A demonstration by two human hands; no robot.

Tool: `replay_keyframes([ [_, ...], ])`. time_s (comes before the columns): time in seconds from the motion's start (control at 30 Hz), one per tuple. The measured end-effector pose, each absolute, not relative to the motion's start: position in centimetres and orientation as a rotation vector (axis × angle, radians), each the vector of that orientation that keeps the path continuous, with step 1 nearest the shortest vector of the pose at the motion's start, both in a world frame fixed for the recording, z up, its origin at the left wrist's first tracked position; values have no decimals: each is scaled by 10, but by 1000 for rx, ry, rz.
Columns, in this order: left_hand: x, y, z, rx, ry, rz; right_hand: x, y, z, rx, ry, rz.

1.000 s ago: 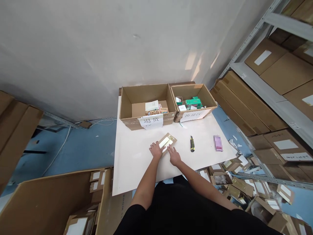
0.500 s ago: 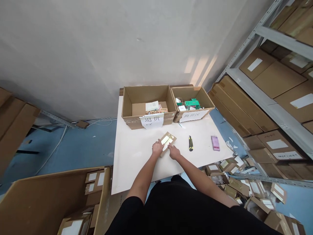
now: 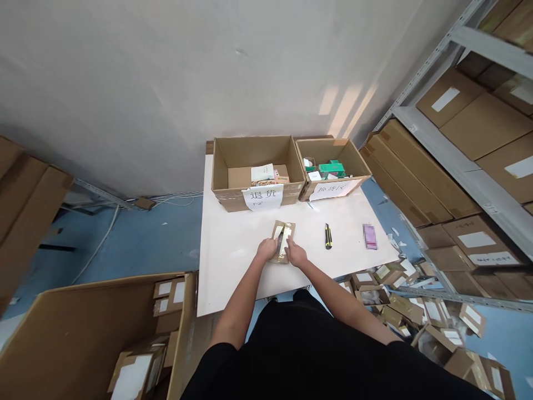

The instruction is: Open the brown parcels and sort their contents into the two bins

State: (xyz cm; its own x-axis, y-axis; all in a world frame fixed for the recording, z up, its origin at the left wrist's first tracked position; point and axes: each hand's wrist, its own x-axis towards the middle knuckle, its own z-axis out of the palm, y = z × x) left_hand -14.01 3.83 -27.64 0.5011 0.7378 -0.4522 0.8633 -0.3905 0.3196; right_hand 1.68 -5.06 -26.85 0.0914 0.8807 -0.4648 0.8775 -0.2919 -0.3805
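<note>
A flat kraft-card package (image 3: 283, 242) with a pale strip down its face lies on the bench, its long axis running away from the person towards the boxes, tilted only slightly. It sits directly in front of the person, between the left hand (image 3: 266, 250) and the right hand (image 3: 296, 254), which are about equally near, each touching its near end from one side. Both grips are drawn in rather than spread, with the fingers against the card, but whether they pinch it or only rest on it cannot be told. To the right on the white bench (image 3: 233, 272) lie a black-and-yellow utility knife (image 3: 328, 236) and a blurred pink packet (image 3: 370, 236). Farther on stand two open cardboard boxes, the left box (image 3: 254, 150) holding a white carton (image 3: 262, 173), the right box (image 3: 320, 150) holding green packs (image 3: 332, 168). Metal shelving (image 3: 458, 161) with cartons (image 3: 483, 128) rises on the right, and loose kraft packages (image 3: 400, 303) lie on the blue floor (image 3: 158, 239)
</note>
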Motion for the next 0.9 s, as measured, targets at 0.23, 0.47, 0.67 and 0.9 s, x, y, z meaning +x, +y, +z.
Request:
replay_keyframes([
  [0.23,-156,27,-275,2093,1413,-206,2,-48,-276,-2462,-1875,866],
  [0.47,-153,-9,-284,1944,1651,-57,9,-52,-296,-2347,-1554,781],
  [0.67,-148,-21,-293,1859,1750,33,42,-58,-313,-1971,-1158,959],
  [0.9,-138,-29,-309,1829,1700,144,75,-71,-321,-1646,-817,1211],
])
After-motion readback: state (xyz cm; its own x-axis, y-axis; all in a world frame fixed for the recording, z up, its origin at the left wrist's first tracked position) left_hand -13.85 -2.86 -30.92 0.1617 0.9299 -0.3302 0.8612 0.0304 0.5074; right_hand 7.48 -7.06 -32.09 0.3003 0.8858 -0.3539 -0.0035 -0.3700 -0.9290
